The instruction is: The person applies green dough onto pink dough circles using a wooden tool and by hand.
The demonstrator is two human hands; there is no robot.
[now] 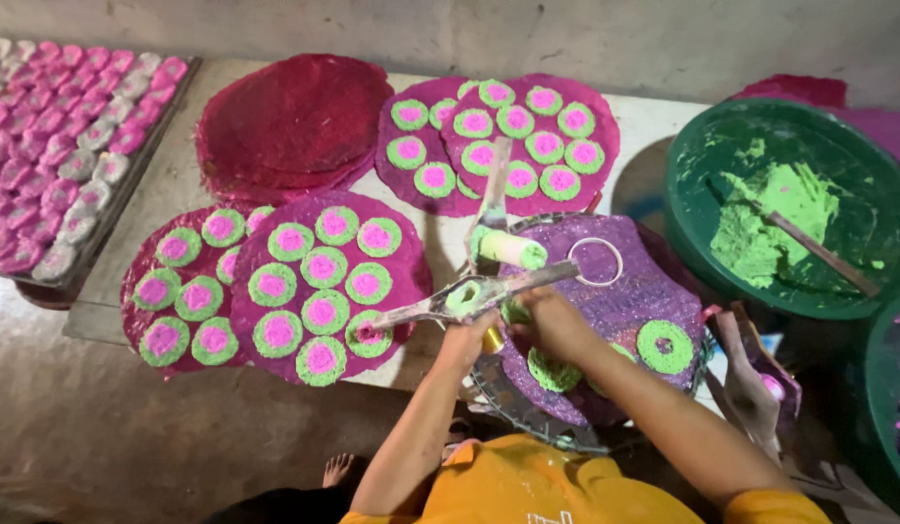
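Hands meet over the round purple mat (625, 281): left hand (466, 340) grasping a flat metal ring-mould tool (469, 296), right hand (557, 325) pinching a green dough ring (552, 372).

Purple sheet (625, 281), centre right of frame: grainy, glittery, rough. Green rings (665, 346) on it: crumbly matt paste. Tool (469, 296) at centre: dull grey metal, smeared with paste. Basin (795, 209), upper right: glossy green plastic. Table (654, 126): worn, stained, matt. Shirt (528, 485), bottom: matt yellow cloth.
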